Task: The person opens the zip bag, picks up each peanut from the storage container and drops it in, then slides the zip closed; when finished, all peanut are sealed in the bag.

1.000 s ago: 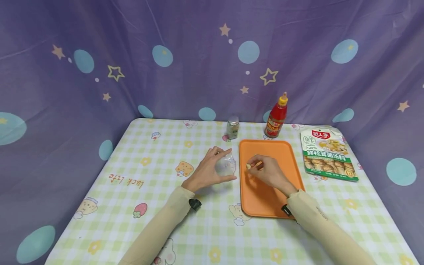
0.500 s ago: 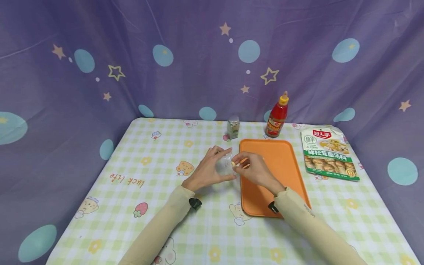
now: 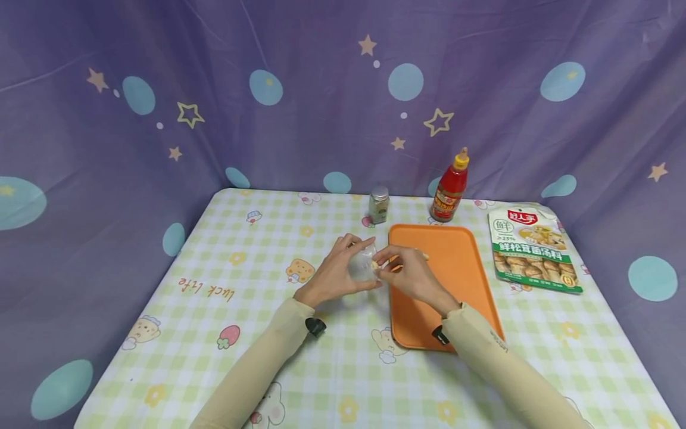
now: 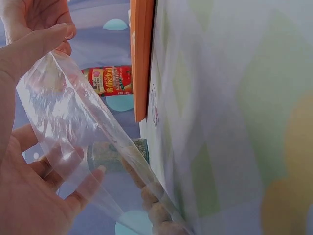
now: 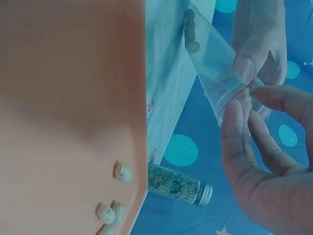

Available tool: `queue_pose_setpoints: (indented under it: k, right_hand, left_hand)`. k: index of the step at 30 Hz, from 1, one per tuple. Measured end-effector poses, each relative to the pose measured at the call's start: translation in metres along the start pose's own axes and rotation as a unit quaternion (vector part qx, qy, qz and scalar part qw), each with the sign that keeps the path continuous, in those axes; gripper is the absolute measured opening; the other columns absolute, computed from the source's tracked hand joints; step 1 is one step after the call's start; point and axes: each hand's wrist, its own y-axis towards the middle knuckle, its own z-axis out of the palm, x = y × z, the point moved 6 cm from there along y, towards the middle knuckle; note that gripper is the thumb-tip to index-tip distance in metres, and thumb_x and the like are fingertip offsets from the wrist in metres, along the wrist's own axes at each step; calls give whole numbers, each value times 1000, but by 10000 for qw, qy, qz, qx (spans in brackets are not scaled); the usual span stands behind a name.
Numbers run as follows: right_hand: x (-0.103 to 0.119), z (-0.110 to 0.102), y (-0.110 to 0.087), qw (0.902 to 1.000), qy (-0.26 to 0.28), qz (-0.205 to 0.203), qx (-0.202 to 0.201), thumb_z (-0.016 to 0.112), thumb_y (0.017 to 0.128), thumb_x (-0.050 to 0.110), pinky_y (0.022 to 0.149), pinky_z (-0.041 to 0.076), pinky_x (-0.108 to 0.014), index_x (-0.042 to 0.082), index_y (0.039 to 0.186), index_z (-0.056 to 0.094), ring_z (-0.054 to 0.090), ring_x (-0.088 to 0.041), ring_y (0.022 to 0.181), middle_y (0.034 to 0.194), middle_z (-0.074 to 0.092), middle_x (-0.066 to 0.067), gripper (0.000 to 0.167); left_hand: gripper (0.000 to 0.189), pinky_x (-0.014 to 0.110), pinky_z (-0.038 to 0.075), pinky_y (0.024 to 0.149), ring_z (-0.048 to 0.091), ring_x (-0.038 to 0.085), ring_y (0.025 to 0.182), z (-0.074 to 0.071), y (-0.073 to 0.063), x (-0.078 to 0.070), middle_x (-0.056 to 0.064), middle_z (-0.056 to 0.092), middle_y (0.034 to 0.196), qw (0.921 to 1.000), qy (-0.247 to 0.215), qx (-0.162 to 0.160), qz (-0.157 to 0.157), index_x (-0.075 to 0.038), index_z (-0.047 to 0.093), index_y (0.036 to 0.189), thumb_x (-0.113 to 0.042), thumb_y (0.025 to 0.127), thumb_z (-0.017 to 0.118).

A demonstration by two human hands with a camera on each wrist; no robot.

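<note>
Left hand (image 3: 332, 271) clamped on clear bag (image 3: 362, 266) over table (image 3: 343, 363); right hand (image 3: 411, 273) pinches pale nugget (image 3: 375, 264) at its mouth. From bag: spice jar (image 3: 379, 205) 12 o'clock, sauce bottle (image 3: 449, 193) 1–2, orange tray (image 3: 458, 268) 3, packet (image 3: 536, 253) past it. Right hand hides part of tray's rim.

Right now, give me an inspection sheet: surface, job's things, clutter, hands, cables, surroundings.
Surface: green-checked tablecloth with printed figures.
Job's things: clear bag with small round pieces inside; more pieces on the orange tray.
Clutter: seasoning jar, red bottle and green-and-white pouch around the tray.
Hands: left hand holds the clear bag; right hand pinches a small piece at the bag's mouth.
Cables: nothing seen.
Surroundings: purple curtain with stars and spots.
</note>
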Motion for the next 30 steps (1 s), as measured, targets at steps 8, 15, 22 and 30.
queue_pose_setpoints:
  k: [8, 15, 22, 30]
  right_hand:
    - [-3, -5, -1, 9999, -68, 23, -80, 76, 94, 14, 76, 61, -34, 7, 118, 75, 74, -23, 94, 116, 76, -11, 24]
    - [-15, -14, -2, 9997, -166, 104, -112, 74, 95, 15, 83, 61, -39, 9, 114, 76, 74, -25, 97, 114, 75, -10, 20]
    - [-39, -27, -3, 9985, -432, 262, -231, 77, 94, 17, 85, 61, -41, 5, 114, 75, 73, -26, 96, 110, 76, -12, 23]
    - [-67, -45, -2, 9965, -650, 430, -311, 76, 94, 10, 78, 61, -35, 1, 114, 75, 75, -27, 90, 107, 77, -17, 22]
  left_hand:
    - [97, 42, 50, 103, 46, 16, 123, 0, 0, 0, -2, 50, 132, 10000, 13, -33, 43, -28, 44, 160, -57, 78, 88]
    - [96, 40, 49, 98, 44, 16, 118, -5, 0, -1, 7, 53, 131, 9999, -63, -95, 76, -27, 44, 160, -56, 79, 87]
    - [96, 38, 48, 97, 44, 16, 117, -7, 0, 0, 9, 52, 133, 9999, -87, -83, 112, -30, 43, 160, -57, 79, 87]
    - [97, 42, 49, 104, 45, 15, 122, -6, 1, 1, 7, 52, 133, 9999, -89, -97, 106, -30, 44, 160, -57, 78, 88]
